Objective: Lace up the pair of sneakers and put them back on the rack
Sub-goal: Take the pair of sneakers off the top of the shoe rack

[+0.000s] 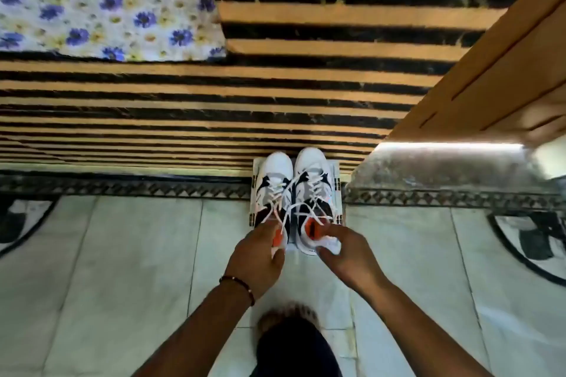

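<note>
Two white sneakers with black patches and orange heel linings stand side by side, toes pointing away from me. The left sneaker (274, 180) and the right sneaker (312, 177) rest on a small white rack (339, 193) at the edge of the striped mat. White laces cross loosely over both. My left hand (257, 257) grips the heel of the left sneaker. My right hand (346, 254) pinches the heel of the right sneaker between thumb and fingers.
A black and tan striped mat (183, 101) covers the floor ahead. Flowered cloth (107, 15) lies at the far left. A wooden panel (505, 70) slants along the right, with a shiny ledge (444, 168) below it. Pale floor tiles (122, 269) surround my foot (288, 318).
</note>
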The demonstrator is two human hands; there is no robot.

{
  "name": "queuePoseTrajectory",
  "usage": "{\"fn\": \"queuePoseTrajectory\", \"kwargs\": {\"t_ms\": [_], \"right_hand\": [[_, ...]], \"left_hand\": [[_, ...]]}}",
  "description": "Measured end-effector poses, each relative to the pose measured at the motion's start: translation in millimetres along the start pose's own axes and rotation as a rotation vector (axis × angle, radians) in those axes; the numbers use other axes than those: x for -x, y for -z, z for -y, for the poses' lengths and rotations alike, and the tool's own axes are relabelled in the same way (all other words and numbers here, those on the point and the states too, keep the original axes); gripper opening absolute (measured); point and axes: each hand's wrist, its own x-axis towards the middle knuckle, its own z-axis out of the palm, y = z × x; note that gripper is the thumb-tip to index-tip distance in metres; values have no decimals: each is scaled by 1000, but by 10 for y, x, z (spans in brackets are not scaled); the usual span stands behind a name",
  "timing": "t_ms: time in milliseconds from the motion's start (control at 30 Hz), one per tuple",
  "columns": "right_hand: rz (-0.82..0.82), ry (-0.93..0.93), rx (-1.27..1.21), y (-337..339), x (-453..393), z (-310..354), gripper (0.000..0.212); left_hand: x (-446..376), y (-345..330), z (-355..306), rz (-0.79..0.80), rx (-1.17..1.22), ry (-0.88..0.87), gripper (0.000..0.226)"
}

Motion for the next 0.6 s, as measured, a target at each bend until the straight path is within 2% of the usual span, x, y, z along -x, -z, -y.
{"fn": "queuePoseTrajectory", "kwargs": {"t_ms": [100,200,300,433,600], "right_hand": [[94,54,167,-269,-294,-415,45],[180,61,315,-527,-543,-729,53],[223,84,622,-736,-771,-901,55],[263,16,805,-894,-928,-968,61],[253,-3,866,-887,-858,-901,66]], "left_hand": [[-357,-373,274,101,-238,24,55],[-597,-669,517,310,-509,41,64],[-783,-881,711,482,-700,98,67],[-927,-1027,768,458,-725,149,68],[-884,-938,647,467,-773,132,49]]}}
